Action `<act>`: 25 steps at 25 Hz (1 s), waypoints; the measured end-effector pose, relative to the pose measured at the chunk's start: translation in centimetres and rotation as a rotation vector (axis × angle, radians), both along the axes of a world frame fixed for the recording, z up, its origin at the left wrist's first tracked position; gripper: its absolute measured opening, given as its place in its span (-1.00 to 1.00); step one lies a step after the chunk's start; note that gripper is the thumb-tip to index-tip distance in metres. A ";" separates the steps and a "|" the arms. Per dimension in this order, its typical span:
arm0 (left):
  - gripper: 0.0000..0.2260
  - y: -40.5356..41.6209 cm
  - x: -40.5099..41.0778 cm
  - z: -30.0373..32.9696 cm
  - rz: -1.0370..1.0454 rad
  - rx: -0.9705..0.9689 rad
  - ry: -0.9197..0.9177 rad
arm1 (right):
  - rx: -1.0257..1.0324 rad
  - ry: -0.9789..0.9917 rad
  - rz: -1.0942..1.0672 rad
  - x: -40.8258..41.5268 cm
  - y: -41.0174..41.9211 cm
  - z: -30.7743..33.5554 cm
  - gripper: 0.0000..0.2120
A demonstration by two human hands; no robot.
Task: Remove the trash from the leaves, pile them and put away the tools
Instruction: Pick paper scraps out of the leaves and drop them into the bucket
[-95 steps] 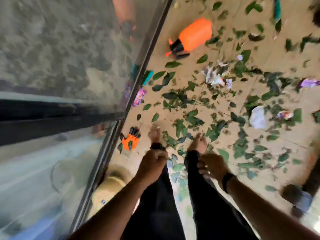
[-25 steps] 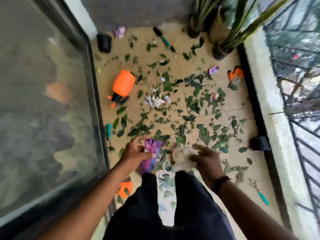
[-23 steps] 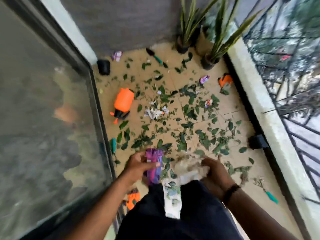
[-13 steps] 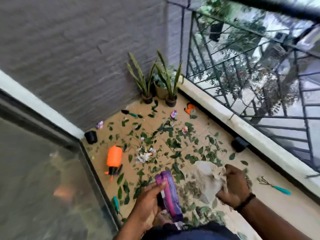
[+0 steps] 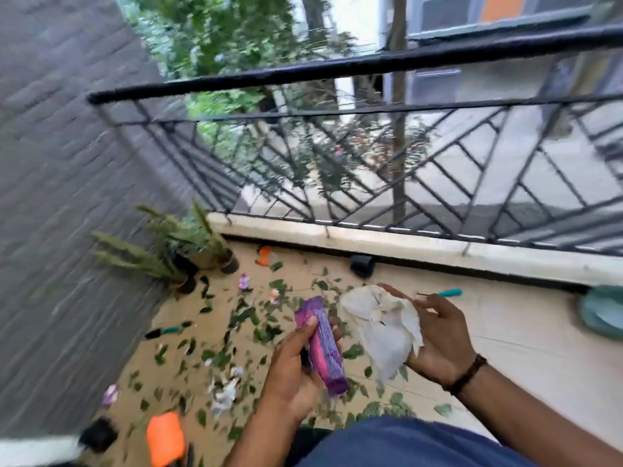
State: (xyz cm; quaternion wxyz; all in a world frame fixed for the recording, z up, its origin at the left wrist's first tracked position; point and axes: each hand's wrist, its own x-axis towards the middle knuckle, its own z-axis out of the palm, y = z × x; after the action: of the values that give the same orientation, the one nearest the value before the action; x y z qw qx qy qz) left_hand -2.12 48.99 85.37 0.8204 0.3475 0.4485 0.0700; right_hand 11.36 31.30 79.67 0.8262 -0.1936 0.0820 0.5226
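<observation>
L hand (image 5: 296, 372) gripped purple wrapper (image 5: 322, 347), long axis pointing away. R hand (image 5: 438, 335) cupped crumpled paper (image 5: 381, 328) just beside it. Teal bin (image 5: 603, 311) lay far R, nearer R hand.

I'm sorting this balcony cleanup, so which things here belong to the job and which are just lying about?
Part of the job:
purple wrapper in the left hand
white paper in the right hand
scattered leaves
teal-handled tool
orange sprayer

Just there:
potted plants
railing
</observation>
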 end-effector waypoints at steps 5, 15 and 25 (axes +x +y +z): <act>-0.84 -7.3 9.1 1.3 -0.349 -0.042 -0.033 | 0.012 0.039 -0.398 1.3 -9.6 1.8 -0.49; -0.63 -24.1 25.1 1.1 -1.178 -0.226 -0.068 | -0.120 0.144 -1.124 0.7 -25.1 3.4 -0.52; -0.70 -40.0 30.0 1.1 -1.911 -0.424 0.039 | -0.249 -0.018 -1.746 -3.5 -29.3 5.1 -0.26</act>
State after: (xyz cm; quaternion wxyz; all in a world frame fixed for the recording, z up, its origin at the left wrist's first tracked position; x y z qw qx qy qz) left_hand 27.87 9.03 86.47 0.5693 0.4110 -0.0051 -0.7120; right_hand 7.83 1.99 84.74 0.9041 -0.1546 0.2506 -0.3096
